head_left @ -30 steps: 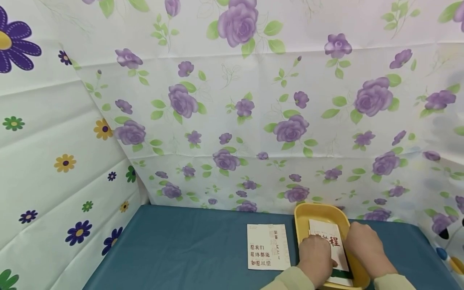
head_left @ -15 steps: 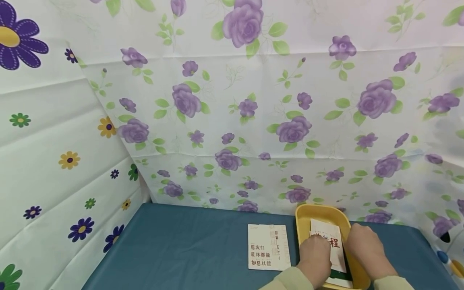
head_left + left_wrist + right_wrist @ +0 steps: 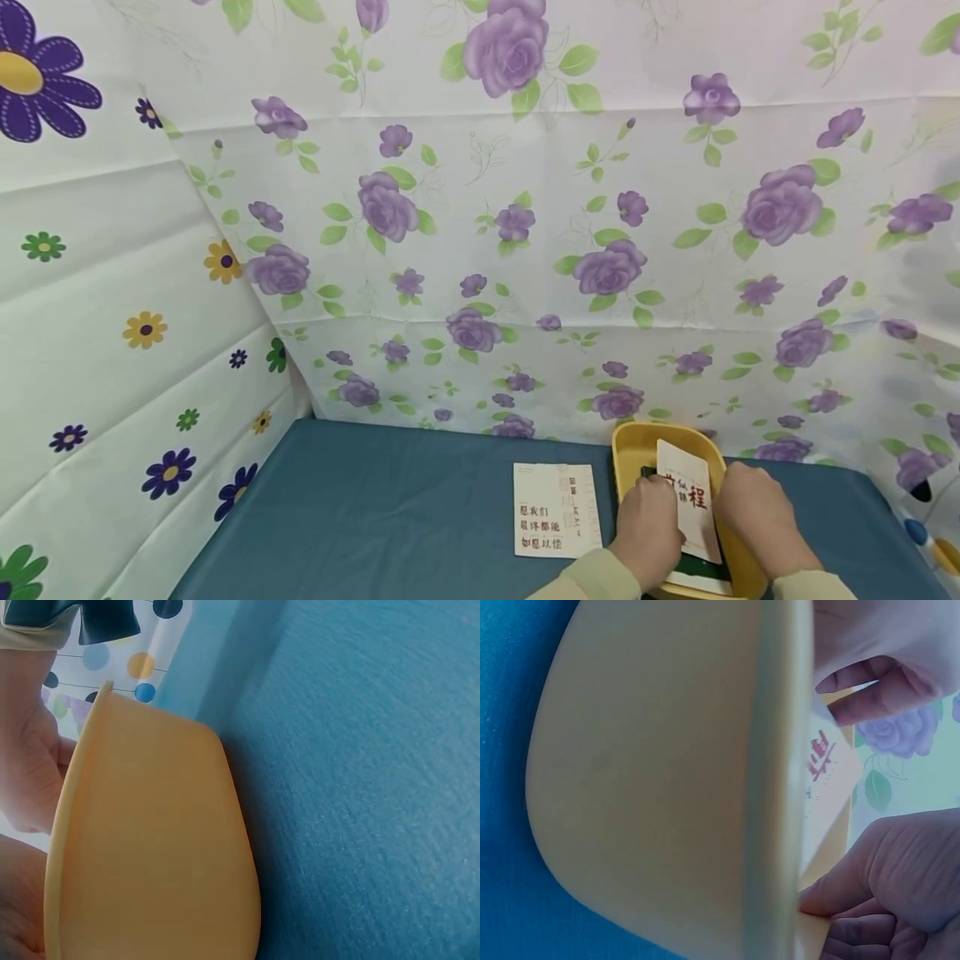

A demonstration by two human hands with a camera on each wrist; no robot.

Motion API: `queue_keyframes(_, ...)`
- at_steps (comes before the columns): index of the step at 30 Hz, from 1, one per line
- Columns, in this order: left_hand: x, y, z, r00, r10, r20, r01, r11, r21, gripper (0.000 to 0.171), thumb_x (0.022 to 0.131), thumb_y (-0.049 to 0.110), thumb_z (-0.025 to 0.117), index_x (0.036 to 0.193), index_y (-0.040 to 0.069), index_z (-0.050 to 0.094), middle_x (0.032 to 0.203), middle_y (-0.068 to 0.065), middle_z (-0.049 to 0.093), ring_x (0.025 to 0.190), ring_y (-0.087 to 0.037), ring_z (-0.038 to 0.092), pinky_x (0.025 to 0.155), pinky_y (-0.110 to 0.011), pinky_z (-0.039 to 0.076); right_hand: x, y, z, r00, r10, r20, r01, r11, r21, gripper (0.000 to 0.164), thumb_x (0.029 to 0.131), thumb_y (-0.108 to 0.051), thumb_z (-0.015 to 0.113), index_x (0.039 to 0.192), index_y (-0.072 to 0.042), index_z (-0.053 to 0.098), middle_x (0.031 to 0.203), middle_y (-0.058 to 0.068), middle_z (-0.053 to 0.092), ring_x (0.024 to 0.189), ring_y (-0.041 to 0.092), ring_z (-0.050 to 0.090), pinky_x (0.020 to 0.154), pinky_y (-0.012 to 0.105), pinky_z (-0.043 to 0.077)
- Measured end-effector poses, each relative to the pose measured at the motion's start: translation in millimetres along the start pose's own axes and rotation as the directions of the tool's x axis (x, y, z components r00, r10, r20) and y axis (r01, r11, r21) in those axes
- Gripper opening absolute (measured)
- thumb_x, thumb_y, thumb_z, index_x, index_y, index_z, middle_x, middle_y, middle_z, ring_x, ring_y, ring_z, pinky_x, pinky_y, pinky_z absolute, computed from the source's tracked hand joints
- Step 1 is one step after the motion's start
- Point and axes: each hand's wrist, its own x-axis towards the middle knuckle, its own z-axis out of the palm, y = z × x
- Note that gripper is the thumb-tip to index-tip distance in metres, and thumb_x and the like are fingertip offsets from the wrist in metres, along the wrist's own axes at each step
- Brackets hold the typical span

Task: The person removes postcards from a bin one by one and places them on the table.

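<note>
A yellow plastic bin [image 3: 633, 435] stands at the right of the blue table. Inside it lies a white card [image 3: 699, 527] with red characters, tilted, over a dark green item [image 3: 705, 568] with a white lower band. My left hand [image 3: 647, 521] reaches into the bin and pinches the card at its left side; the fingertips are partly hidden in the head view. My right hand [image 3: 759, 510] grips the bin's right rim, with its thumb [image 3: 832, 889] at the edge in the right wrist view. The left wrist view shows mostly the bin's outer wall [image 3: 157, 840].
Left of the bin, a white square card [image 3: 557, 510] with red characters lies flat on the blue table [image 3: 405, 500]. A flowered sheet [image 3: 465, 250] rises behind the table, and another one [image 3: 90, 400] closes off the left side.
The white card in the bin has shifted right and tilted upward with my left hand, baring more of the green item beneath. My right hand stays at the rim.
</note>
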Motion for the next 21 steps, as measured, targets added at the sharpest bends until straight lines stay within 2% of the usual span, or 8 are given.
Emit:
queue_keyframes(3,-0.4,-0.8,-1.5,1.0,0.012,-0.004,-0.013,1.0,-0.026,0.041,0.067,0.037,0.083,0.094,0.014,0.064,0.08,0.001,0.062,0.07,-0.007,0.061,0.058,-0.021,0.049,0.7,1.0,0.4,1.0,-0.003,-0.002,0.003,1.0,-0.003,0.011,0.082,-0.008,0.057,0.072,-0.003,0.057,0.063,0.008,0.057,0.056,0.02,0.056,0.049,0.036,0.044)
queue_keyframes(6,-1.4,0.0,-4.3,1.0,0.012,-0.003,-0.012,1.0,-0.009,0.035,0.068,0.036,0.083,0.091,0.017,0.064,0.079,0.003,0.062,0.071,-0.006,0.06,0.057,-0.022,0.049,2.1,2.2,0.8,1.0,-0.006,-0.005,0.006,1.0,-0.007,0.01,0.081,-0.008,0.059,0.074,-0.001,0.057,0.064,0.008,0.057,0.056,0.021,0.056,0.049,0.037,0.044)
queue_keyframes(10,-3.5,0.9,-8.6,1.0,0.022,0.001,-0.022,0.998,0.062,0.032,0.071,0.034,0.081,0.091,0.017,0.063,0.079,0.004,0.061,0.069,-0.005,0.059,0.057,-0.023,0.049,3.8,3.7,1.1,1.0,-0.003,-0.01,0.002,1.0,-0.014,0.01,0.08,-0.008,0.059,0.074,-0.001,0.058,0.064,0.008,0.058,0.056,0.02,0.056,0.049,0.036,0.044)
queue_keyframes(12,-5.3,0.8,-9.7,0.999,0.053,-0.009,-0.052,0.993,0.108,0.028,0.074,0.033,0.079,0.091,0.017,0.063,0.077,0.004,0.06,0.067,-0.005,0.058,0.055,-0.024,0.048,4.4,4.0,1.1,1.0,0.002,-0.007,-0.002,1.0,-0.017,0.01,0.08,-0.008,0.058,0.074,-0.002,0.058,0.064,0.008,0.058,0.057,0.02,0.056,0.049,0.036,0.044)
queue_keyframes(17,-10.2,0.4,-12.0,0.987,0.15,-0.063,-0.131,0.963,0.236,0.021,0.079,0.03,0.074,0.091,0.016,0.064,0.075,0.006,0.06,0.064,-0.004,0.056,0.052,-0.023,0.047,4.4,4.0,1.5,1.0,-0.007,0.002,0.007,1.0,-0.024,0.01,0.082,-0.008,0.057,0.074,-0.001,0.059,0.066,0.009,0.059,0.058,0.02,0.056,0.05,0.037,0.044)
queue_keyframes(21,-12.2,0.5,-12.8,0.982,0.162,-0.093,-0.13,0.95,0.283,0.023,0.077,0.03,0.075,0.092,0.017,0.065,0.075,0.007,0.062,0.061,-0.004,0.056,0.049,-0.024,0.047,4.0,2.4,-0.4,1.0,-0.009,-0.011,0.009,1.0,-0.025,0.012,0.083,-0.008,0.056,0.074,-0.001,0.059,0.065,0.009,0.059,0.057,0.02,0.056,0.05,0.037,0.045)
